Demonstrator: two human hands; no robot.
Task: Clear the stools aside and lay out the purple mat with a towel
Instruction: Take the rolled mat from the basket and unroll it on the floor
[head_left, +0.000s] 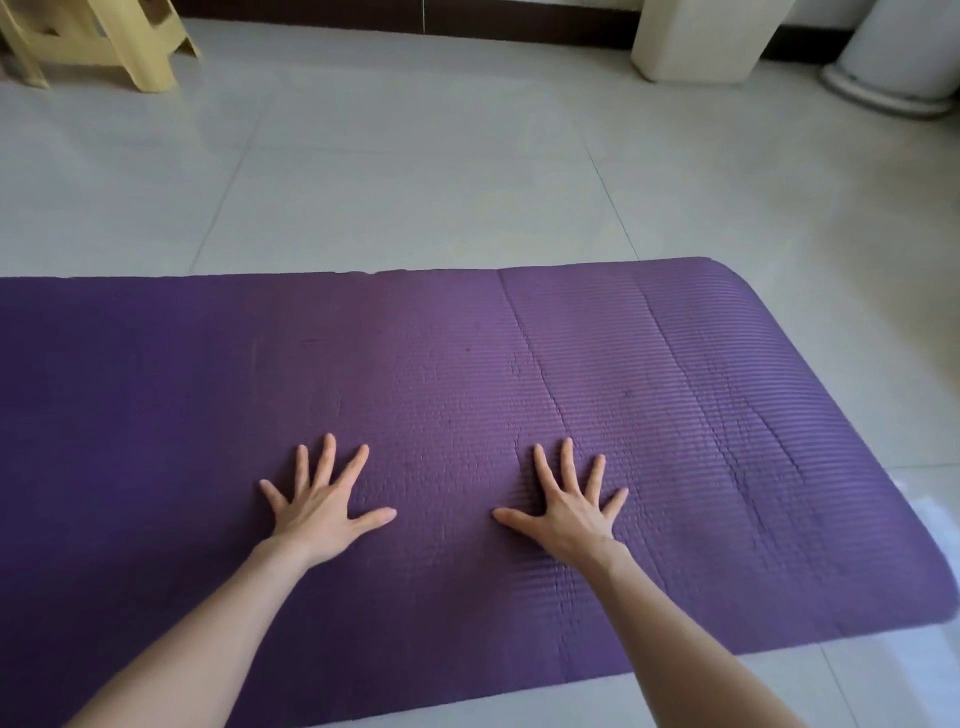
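Progress looked well past the middle in the head view, the only one given: the purple mat (467, 389) lay unrolled across the pale tiled floor (415, 171), and a yellow plastic stool (98, 41) stood well apart at the far left corner, seemingly cleared aside. No towel was in sight, so that step appeared left to do. The left hand (324, 499) and right hand (566, 501) pressed flat on the mat's near half, fingers spread wide, clamped on nothing, probably smoothing it. The mat seemed soft foam, finely ribbed, with rounded corners and several long creases running across its right part. The tiles were glossy. A cream pillar base (696, 41) and a white round stand (893, 67) stood at the far right.
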